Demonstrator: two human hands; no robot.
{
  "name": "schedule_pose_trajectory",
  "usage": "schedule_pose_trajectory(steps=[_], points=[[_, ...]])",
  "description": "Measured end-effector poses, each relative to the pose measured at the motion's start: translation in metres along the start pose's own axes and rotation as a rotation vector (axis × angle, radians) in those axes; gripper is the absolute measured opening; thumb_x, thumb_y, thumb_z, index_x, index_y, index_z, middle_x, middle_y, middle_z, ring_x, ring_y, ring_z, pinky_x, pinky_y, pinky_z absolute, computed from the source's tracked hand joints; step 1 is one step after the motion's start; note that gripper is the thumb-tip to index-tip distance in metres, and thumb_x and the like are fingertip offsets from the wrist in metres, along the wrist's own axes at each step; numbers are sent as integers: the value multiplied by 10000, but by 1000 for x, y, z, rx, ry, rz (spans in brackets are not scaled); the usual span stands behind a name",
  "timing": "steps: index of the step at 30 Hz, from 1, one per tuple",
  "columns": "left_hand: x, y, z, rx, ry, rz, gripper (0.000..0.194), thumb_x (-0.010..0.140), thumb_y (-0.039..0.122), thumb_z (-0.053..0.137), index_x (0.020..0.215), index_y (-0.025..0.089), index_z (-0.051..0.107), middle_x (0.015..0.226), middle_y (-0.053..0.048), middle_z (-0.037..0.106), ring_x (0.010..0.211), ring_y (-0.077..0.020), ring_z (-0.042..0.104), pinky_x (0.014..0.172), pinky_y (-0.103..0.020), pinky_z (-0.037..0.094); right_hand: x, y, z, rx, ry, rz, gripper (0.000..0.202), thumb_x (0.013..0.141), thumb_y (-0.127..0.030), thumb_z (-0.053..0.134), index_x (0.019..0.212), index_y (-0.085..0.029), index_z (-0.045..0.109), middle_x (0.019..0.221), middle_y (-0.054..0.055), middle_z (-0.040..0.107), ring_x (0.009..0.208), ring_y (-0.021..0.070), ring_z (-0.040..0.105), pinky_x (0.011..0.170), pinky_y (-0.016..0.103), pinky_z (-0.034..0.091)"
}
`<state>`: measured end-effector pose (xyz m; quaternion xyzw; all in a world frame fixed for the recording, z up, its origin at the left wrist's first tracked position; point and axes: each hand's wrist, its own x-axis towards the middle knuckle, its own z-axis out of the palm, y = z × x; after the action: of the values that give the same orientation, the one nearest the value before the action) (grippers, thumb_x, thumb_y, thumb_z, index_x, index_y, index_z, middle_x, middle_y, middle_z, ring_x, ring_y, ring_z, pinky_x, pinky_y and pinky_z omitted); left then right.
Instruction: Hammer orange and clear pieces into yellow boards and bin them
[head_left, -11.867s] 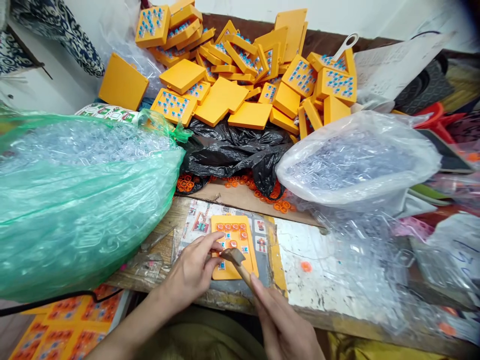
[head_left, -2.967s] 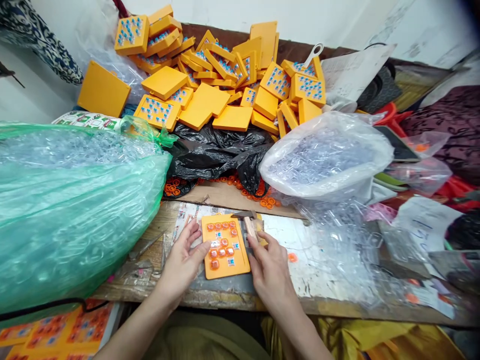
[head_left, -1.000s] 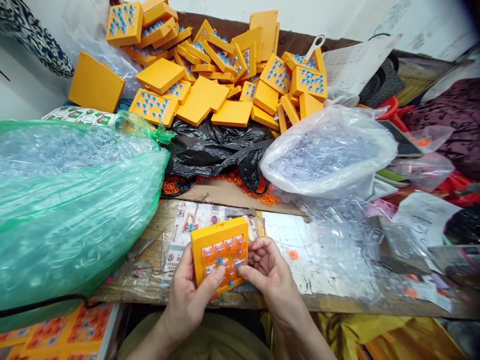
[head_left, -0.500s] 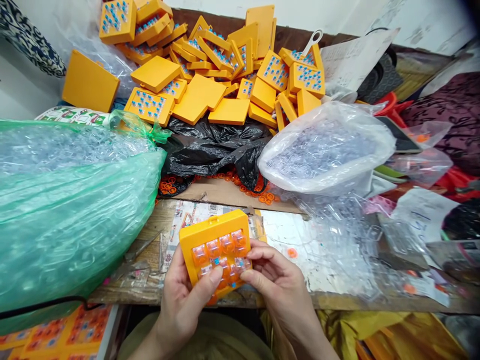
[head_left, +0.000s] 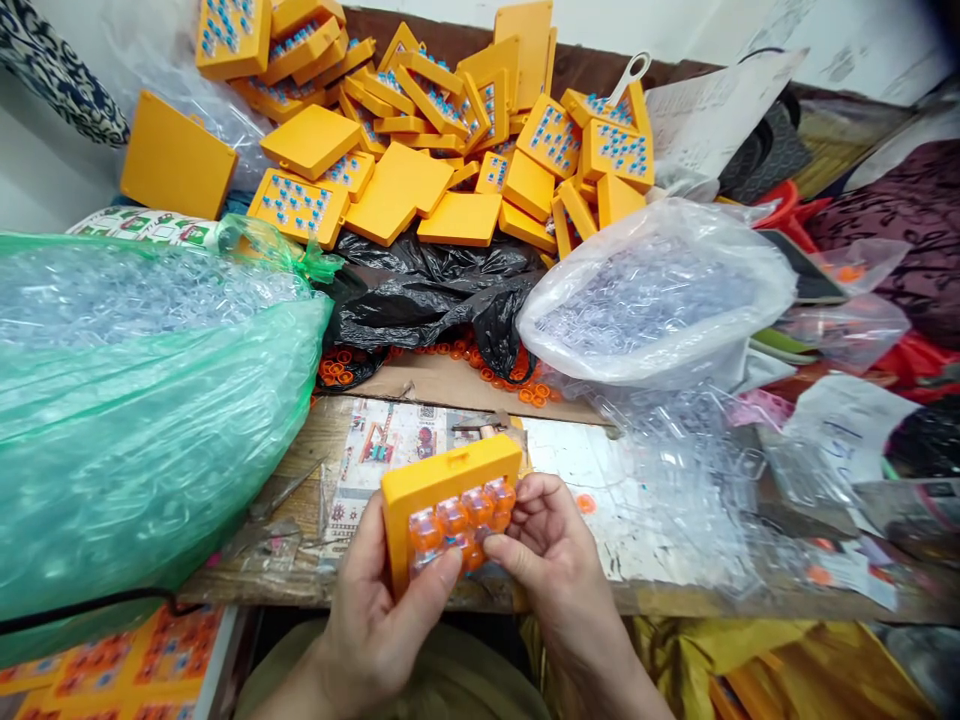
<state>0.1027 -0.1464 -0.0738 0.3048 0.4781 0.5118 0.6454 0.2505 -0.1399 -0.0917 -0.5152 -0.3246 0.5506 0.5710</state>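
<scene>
My left hand (head_left: 386, 600) is closed around the left side of a square yellow plastic panel (head_left: 454, 466), its thumb lying over the front. Rows of clear caps with orange rings (head_left: 465, 512) fill the panel's face, which tilts toward me. On the panel's right edge is my right hand (head_left: 559, 560), fingers curled and the thumb pressed against the lower caps. Whether a small part sits between those right fingertips is hidden. The panel is held above the front of the wooden bench (head_left: 289, 490).
Yellow panels with blue pegs (head_left: 300, 205) are heaped at the back. A green bag (head_left: 150, 420) of clear parts stands left, an open white bag (head_left: 660, 300) of them right. Black plastic (head_left: 435, 300) and orange rings (head_left: 534, 393) lie between. Loose clear pieces (head_left: 675, 480) cover the right side.
The panel has moved slightly right and down and its top has tipped toward me, so its upper edge shows more. Both hands have gone with it.
</scene>
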Motion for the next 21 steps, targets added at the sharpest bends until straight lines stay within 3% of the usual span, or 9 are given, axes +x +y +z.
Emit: schedule_pose_trajectory(steps=[5, 8, 9, 12, 16, 18, 21], points=[[7, -8, 2, -64, -15, -18, 438, 708, 261, 783, 1097, 174, 601, 1044, -83, 720, 945, -246, 685, 850, -296, 552, 6, 2, -6, -115, -40, 10, 400, 625, -286, 829, 857, -252, 505, 785, -23, 676, 715, 148, 664, 637, 252, 535], [18, -5, 2, -218, -71, -199, 558, 701, 259, 785, 1198, 186, 541, 1088, -96, 713, 952, -277, 693, 835, -367, 571, 28, -13, -32, -621, -74, -138, 368, 693, -475, 738, 925, -225, 599, 817, 44, 721, 718, 200, 686, 652, 330, 551], [22, -4, 1, -267, -83, -266, 611, 701, 245, 784, 1243, 195, 507, 1111, -103, 708, 952, -284, 696, 830, -386, 576, 40, -19, -46, -881, 18, -258, 351, 747, -523, 662, 930, -225, 634, 833, 52, 725, 714, 206, 680, 651, 347, 547], [30, -3, 0, -363, -91, -406, 699, 720, 182, 763, 1334, 205, 430, 1148, -125, 696, 947, -286, 704, 837, -414, 578, 78, -35, -92, -1124, 318, -405, 302, 759, -421, 644, 954, -192, 670, 1029, 137, 682, 939, 310, 612, 811, 481, 463], [33, -7, -5, -458, -80, -529, 633, 792, 167, 697, 1363, 169, 424, 1131, -149, 702, 937, -279, 712, 883, -432, 561, 113, -38, -139, -1293, 437, -470, 93, 705, -235, 635, 759, -206, 705, 823, 120, 695, 936, 355, 570, 851, 532, 370], [32, -8, -8, -498, -80, -552, 616, 823, 181, 673, 1380, 154, 411, 1121, -149, 706, 948, -271, 710, 923, -427, 541, 117, -35, -145, -1303, 461, -504, 111, 742, -228, 607, 733, -202, 714, 749, 115, 695, 892, 342, 577, 845, 520, 366], [31, -9, -11, -541, -113, -535, 671, 825, 186, 681, 1416, 169, 365, 1133, -133, 704, 999, -259, 694, 980, -409, 504, 101, -33, -128, -1236, 460, -559, 202, 823, -286, 563, 853, -174, 729, 826, 131, 708, 870, 308, 611, 809, 469, 425]])
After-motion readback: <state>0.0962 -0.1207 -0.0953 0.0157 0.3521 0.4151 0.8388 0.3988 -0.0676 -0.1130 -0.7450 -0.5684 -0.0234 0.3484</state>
